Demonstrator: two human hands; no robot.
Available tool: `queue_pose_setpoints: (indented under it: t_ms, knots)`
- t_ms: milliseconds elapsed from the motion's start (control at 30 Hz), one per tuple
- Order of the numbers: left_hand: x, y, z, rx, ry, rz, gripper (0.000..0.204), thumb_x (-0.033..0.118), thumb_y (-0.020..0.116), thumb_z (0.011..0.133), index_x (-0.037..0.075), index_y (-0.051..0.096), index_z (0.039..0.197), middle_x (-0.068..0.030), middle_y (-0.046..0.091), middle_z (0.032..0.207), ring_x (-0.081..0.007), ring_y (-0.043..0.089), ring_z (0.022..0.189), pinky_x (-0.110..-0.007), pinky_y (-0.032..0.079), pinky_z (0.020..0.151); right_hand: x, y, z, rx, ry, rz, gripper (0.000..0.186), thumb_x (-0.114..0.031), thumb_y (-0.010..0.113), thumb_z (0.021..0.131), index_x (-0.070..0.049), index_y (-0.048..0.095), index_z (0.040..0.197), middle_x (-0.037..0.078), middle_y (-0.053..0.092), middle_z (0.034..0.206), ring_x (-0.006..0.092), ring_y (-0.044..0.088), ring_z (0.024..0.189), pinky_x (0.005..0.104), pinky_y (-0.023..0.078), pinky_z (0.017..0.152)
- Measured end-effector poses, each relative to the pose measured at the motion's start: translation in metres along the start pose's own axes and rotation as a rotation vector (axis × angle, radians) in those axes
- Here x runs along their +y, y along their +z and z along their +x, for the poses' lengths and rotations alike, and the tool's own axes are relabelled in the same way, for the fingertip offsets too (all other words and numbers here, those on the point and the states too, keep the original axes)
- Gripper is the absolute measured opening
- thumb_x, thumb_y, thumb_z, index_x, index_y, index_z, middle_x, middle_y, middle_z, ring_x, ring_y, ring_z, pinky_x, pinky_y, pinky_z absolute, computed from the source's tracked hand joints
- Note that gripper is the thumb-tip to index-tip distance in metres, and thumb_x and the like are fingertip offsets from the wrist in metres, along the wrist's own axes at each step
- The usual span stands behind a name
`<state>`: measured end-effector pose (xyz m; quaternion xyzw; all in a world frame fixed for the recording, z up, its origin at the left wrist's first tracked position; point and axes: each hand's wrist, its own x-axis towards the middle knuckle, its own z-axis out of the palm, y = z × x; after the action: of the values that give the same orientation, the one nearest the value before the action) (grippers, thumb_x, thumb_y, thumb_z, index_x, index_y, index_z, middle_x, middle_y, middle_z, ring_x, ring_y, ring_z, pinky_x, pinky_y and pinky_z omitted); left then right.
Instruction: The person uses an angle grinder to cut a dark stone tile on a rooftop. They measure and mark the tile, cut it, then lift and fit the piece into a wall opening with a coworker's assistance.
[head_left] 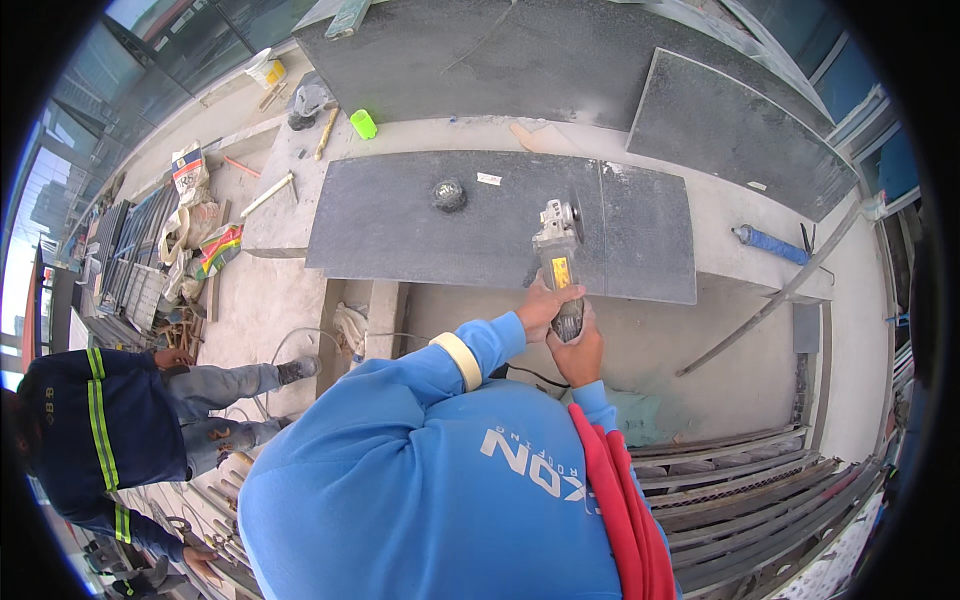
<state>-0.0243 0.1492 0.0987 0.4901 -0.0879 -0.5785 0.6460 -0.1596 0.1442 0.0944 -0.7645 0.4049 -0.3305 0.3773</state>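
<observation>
Both my hands are wrapped round the body of an angle grinder [561,268]. My left hand [541,306] grips it from the left side, and my right hand [579,348] closes round its rear end. The metal gear head and thin disc of the grinder point away from me, over a dark grey stone slab [390,235]. A straight pale line crosses the slab just right of the disc; whether the disc touches the stone I cannot tell. A dark round object [449,194] and a small white label [489,180] are on the slab. A roll of tape [456,361] sits round my left forearm.
Larger dark slabs [740,130] lean beyond the pale ledge. A blue caulking gun [772,244] lies at right, near a long bar [770,290]. A green cup [363,124] stands far left. Another person [110,430] is at left, beside bags and metal lengths.
</observation>
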Motion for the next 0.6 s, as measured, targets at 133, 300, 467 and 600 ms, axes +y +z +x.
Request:
queue_pose_setpoints:
  t_ms: [133, 300, 467, 600]
  knots:
    - [0.003, -0.038, -0.019, -0.122, -0.048, -0.113, 0.046, 0.019, 0.075, 0.091, 0.004, 0.051, 0.127, -0.0107, 0.065, 0.109, -0.022, 0.067, 0.098, -0.04, 0.059, 0.086, -0.008, 0.01, -0.016, -0.123, 0.232, 0.522, 0.054, -0.016, 0.082, 0.08, 0.002, 0.058, 0.124, 0.01, 0.067, 0.098, 0.0179, 0.066, 0.088, 0.0351, 0.056, 0.078]
    - [0.018, -0.061, -0.033, -0.219, -0.034, -0.152, 0.046, 0.026, 0.075, 0.091, 0.005, 0.053, 0.125, -0.0118, 0.067, 0.109, -0.0223, 0.069, 0.098, -0.041, 0.061, 0.085, -0.026, 0.017, 0.001, -0.494, 0.467, 0.62, 0.046, -0.015, 0.081, 0.081, 0.002, 0.06, 0.118, 0.009, 0.068, 0.099, 0.0148, 0.065, 0.088, 0.0321, 0.054, 0.074]
    - [0.062, -0.068, -0.035, -0.11, 0.034, -0.158, 0.047, 0.023, 0.076, 0.091, 0.005, 0.051, 0.126, -0.0091, 0.064, 0.108, -0.0189, 0.067, 0.095, -0.036, 0.059, 0.082, -0.059, 0.038, 0.038, -0.563, 0.331, 0.337, 0.044, -0.016, 0.081, 0.082, 0.002, 0.06, 0.116, 0.011, 0.069, 0.096, 0.0164, 0.067, 0.086, 0.0323, 0.053, 0.072]
    - [0.114, -0.096, -0.031, 0.141, 0.142, 0.072, 0.047, 0.017, 0.078, 0.089, 0.003, 0.051, 0.124, -0.0056, 0.061, 0.102, -0.0147, 0.063, 0.09, -0.033, 0.056, 0.078, -0.096, 0.113, 0.077, -0.456, 0.059, 0.202, 0.047, -0.018, 0.081, 0.082, 0.002, 0.059, 0.117, 0.014, 0.068, 0.098, 0.0221, 0.067, 0.09, 0.0366, 0.054, 0.075]
